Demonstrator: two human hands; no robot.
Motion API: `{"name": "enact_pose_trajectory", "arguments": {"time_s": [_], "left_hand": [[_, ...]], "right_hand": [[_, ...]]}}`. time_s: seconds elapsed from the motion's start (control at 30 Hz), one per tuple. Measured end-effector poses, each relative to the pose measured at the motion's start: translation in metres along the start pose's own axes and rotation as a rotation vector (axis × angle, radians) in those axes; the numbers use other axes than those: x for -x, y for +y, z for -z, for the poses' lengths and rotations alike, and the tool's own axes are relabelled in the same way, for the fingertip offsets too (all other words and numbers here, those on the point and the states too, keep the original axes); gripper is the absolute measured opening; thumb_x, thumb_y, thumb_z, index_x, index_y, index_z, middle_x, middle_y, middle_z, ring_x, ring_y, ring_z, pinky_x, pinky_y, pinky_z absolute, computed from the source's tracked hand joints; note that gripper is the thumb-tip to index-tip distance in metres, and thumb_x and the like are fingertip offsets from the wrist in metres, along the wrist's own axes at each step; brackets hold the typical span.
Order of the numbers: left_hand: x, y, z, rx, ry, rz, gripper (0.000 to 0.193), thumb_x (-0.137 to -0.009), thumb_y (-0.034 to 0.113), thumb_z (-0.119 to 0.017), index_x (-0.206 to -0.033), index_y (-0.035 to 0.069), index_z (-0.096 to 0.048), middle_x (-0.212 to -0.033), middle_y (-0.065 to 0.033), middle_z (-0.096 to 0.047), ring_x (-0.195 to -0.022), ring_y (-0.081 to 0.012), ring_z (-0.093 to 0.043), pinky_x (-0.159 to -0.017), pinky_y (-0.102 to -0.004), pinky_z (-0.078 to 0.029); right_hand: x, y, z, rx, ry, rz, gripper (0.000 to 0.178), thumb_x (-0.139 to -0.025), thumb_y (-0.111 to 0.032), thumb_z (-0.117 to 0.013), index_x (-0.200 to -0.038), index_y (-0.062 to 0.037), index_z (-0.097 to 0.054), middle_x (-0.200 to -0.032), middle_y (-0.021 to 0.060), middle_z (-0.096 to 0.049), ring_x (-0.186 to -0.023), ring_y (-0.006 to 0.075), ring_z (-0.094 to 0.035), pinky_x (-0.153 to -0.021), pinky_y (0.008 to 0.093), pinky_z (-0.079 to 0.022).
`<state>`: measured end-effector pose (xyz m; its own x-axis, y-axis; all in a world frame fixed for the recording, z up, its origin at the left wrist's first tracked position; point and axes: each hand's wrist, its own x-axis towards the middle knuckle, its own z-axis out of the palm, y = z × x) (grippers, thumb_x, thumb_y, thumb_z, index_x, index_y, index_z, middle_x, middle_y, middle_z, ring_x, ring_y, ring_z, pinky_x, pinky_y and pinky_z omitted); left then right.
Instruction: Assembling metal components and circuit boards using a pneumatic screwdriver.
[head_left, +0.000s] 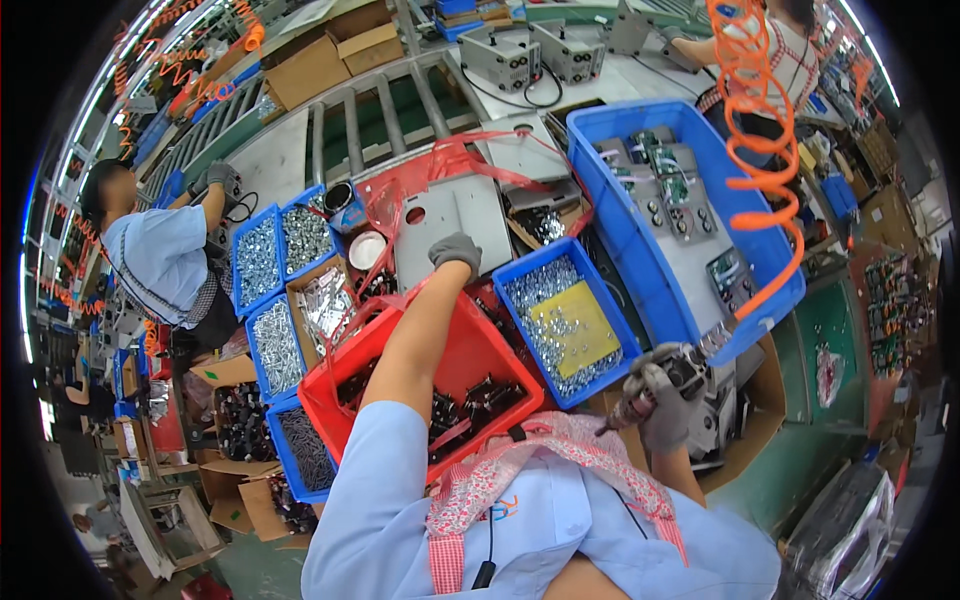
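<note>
My left hand [457, 252], in a grey glove, reaches forward over a flat grey metal panel [425, 240] with a round reddish hole. Its fingers are curled against the panel; what they hold, if anything, is hidden. At the right, my right hand [662, 402], also gloved, is wrapped round an air screwdriver [686, 372], its tip pointing down to the left. An orange coiled hose [765, 180] runs up from the tool. Between my arms sits a blue bin [620, 330] of small shiny screws with a yellow card on them.
A red bin [520, 395] with black parts is under my left forearm. Small blue bins of fasteners [262, 262] stand to the left. A large blue tub [690, 315] holds circuit boards. Beyond are a roller conveyor [390, 115] and metal-cased units [500, 62]. Co-workers [165, 250] are nearby.
</note>
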<state>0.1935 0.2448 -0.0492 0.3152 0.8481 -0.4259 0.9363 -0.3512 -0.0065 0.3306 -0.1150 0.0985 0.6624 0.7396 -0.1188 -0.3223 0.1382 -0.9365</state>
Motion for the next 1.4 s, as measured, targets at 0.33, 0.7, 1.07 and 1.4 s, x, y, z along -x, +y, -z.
{"name": "enact_pose_trajectory", "arguments": {"time_s": [0.33,0.7,1.07,1.4], "left_hand": [[-0.044,-0.014,-0.022,0.402,-0.048,-0.062,0.025,-0.075,0.019,-0.064,-0.092,0.001,-0.069,-0.082,-0.0138,-0.067,-0.072,-0.0227,-0.066,-0.062,-0.0352,-0.052],[0.119,-0.048,0.065,1.341,0.068,-0.399,0.018,-0.087,0.022,-0.061,-0.088,0.004,-0.063,-0.074,-0.0013,-0.061,-0.058,-0.0091,-0.053,-0.051,-0.0259,-0.042],[0.252,-0.028,-0.04,0.303,0.408,-0.769,0.007,-0.08,0.017,-0.06,-0.081,0.01,-0.059,-0.072,-0.0111,-0.058,-0.068,-0.0312,-0.061,-0.056,-0.0415,-0.048],[0.26,-0.038,-0.084,0.106,0.245,-0.652,0.011,-0.076,0.012,-0.055,-0.082,0.008,-0.063,-0.081,-0.01,-0.064,-0.078,-0.028,-0.064,-0.066,-0.0396,-0.052]], "right_hand": [[-0.002,-0.006,-0.001,0.021,0.155,-0.047,0.017,-0.08,0.005,-0.056,-0.094,-0.0038,-0.053,-0.074,0.0085,-0.06,-0.055,0.0097,-0.057,-0.043,0.0199,-0.04],[-0.009,0.008,-0.022,0.044,0.013,-0.074,0.017,-0.08,0.006,-0.057,-0.094,-0.0015,-0.053,-0.076,0.0124,-0.062,-0.055,0.0121,-0.058,-0.049,0.0224,-0.045],[-0.014,0.019,-0.033,0.188,-0.064,-0.203,0.006,-0.078,-0.001,-0.064,-0.081,-0.0017,-0.059,-0.066,0.0079,-0.062,-0.048,0.0101,-0.053,-0.042,0.0227,-0.04],[-0.028,0.048,-0.033,0.382,-0.223,-0.257,0.024,-0.074,-0.001,-0.068,-0.096,-0.0027,-0.058,-0.074,0.0025,-0.059,-0.054,0.0105,-0.057,-0.05,0.0247,-0.046]]}}
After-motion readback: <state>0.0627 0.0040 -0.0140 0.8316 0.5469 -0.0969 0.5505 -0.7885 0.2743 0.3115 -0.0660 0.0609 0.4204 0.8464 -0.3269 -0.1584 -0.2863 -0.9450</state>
